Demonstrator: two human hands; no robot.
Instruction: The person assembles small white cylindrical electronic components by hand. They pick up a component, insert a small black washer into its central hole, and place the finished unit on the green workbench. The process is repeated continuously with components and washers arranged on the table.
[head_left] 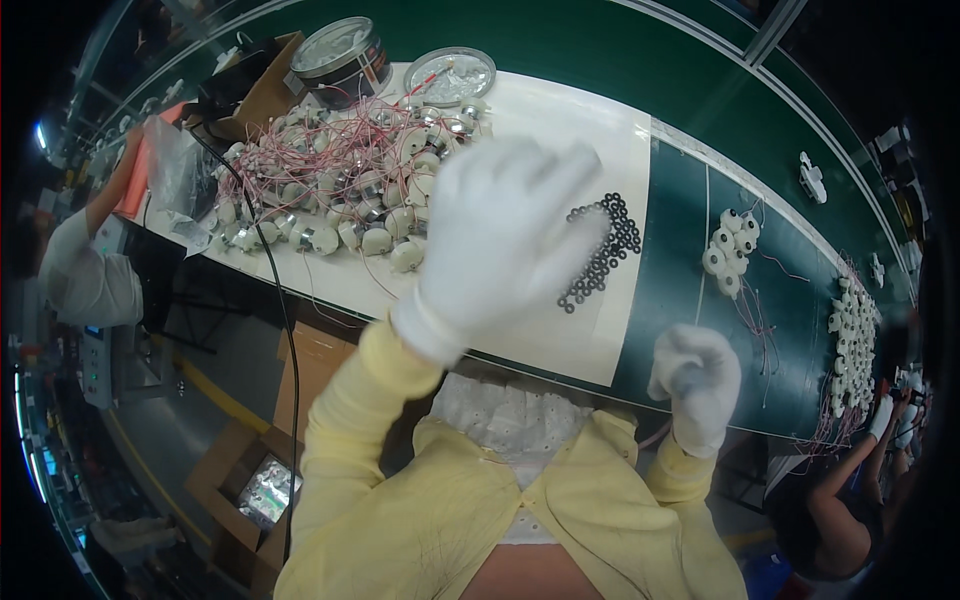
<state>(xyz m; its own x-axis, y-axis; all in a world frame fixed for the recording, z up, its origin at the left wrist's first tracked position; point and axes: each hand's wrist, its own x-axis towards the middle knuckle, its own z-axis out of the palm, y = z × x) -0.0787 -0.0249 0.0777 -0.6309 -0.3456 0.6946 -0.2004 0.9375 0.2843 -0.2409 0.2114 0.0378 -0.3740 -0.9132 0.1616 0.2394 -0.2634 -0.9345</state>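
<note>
Rings (617,232) spread on the table (570,110), apparently for easy reach
Left of the rings, the blurred left hand (495,240) is partly open; right of them, the right hand (700,385) curls; any hold, I cannot tell. Motors (375,241) heap far left.

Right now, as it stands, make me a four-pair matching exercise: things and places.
1. small round black rings
2. white-gloved right hand
3. brown cardboard box with silvery contents
4. dark cylindrical tub

A. below table level
B. over the near edge of the green tabletop
C. beside the white-gloved left hand
D. beyond the heap of cream, pink-wired parts

1C; 2B; 3A; 4D
</note>
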